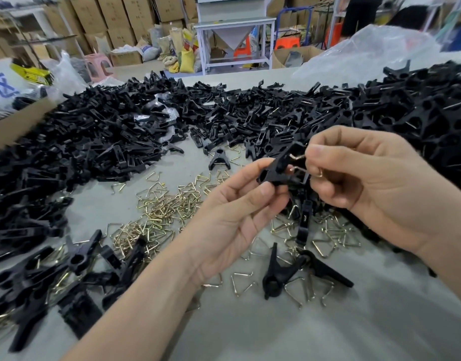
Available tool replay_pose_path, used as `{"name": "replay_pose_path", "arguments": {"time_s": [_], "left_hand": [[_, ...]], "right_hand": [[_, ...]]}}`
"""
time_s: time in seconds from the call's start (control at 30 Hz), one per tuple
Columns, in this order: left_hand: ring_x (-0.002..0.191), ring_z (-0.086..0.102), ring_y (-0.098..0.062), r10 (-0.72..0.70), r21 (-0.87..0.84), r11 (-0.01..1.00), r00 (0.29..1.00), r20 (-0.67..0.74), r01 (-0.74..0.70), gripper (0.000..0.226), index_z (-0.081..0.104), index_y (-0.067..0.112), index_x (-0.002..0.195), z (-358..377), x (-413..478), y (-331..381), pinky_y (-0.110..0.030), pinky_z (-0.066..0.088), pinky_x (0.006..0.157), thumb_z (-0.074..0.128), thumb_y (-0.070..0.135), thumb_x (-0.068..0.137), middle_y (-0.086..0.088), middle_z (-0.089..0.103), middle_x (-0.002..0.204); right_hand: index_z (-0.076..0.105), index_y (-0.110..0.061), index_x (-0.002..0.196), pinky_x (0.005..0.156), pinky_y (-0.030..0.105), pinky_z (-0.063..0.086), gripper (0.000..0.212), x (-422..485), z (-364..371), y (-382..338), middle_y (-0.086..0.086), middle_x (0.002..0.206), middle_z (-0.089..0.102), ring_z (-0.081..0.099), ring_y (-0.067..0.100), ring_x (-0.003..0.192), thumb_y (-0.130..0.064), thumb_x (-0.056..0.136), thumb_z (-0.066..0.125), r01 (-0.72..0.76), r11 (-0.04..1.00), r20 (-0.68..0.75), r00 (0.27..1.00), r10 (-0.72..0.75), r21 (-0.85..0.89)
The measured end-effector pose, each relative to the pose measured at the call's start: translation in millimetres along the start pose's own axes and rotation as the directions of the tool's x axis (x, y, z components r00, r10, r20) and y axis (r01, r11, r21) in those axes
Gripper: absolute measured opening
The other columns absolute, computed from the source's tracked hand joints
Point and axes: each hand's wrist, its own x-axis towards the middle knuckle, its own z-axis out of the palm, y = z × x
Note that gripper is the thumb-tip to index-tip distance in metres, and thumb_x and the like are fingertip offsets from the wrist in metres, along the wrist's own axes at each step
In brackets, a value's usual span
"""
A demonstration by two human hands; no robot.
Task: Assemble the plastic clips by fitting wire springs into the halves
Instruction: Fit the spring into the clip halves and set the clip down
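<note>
My left hand (237,214) pinches a pair of black plastic clip halves (281,168) between thumb and fingers, above the table. My right hand (359,178) pinches a brass-coloured wire spring (306,166) whose two ends reach into the halves. Loose wire springs (167,204) lie scattered on the grey table (276,334) below my hands. A big heap of black clip halves (107,136) covers the table's far side. Assembled black clips (281,274) lie near my wrists and at the lower left (41,282).
A heap of assembled clips (419,113) rises at the right under a clear plastic bag (367,53). A cardboard flap (18,121) juts in at the left. Behind the table stand cardboard boxes (114,19), sacks and a white metal hopper stand (234,35).
</note>
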Motion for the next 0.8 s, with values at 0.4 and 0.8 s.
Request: {"name": "replay_pose_path", "arguments": {"time_s": [0.4,0.8], "left_hand": [[0.083,0.07,-0.015,0.005,0.025,1.0,0.998,0.056,-0.006,0.036,0.072,0.006,0.105,-2.1,-0.7,2.3,-0.026,0.058,0.078,0.051,-0.006,0.078,-0.009,0.071,0.096],[0.089,0.069,-0.014,0.11,0.149,0.983,0.994,0.016,-0.111,0.034,0.075,0.009,0.099,-0.3,0.8,1.9,-0.022,0.056,0.079,0.059,-0.004,0.071,-0.008,0.072,0.098]], "right_hand": [[0.061,-0.008,0.064,0.035,0.02,0.039,0.012,-5.8,10.8,5.8,0.005,0.052,0.059,0.053,0.015,0.039,-0.009,0.07,0.071,0.124,0.975,-0.135,0.979,-0.15,-0.183],[0.06,-0.005,0.065,0.035,0.018,0.038,0.011,-6.8,11.8,5.2,0.006,0.052,0.058,0.053,0.014,0.038,-0.012,0.066,0.069,0.17,0.983,-0.181,0.967,-0.179,-0.065]]}}
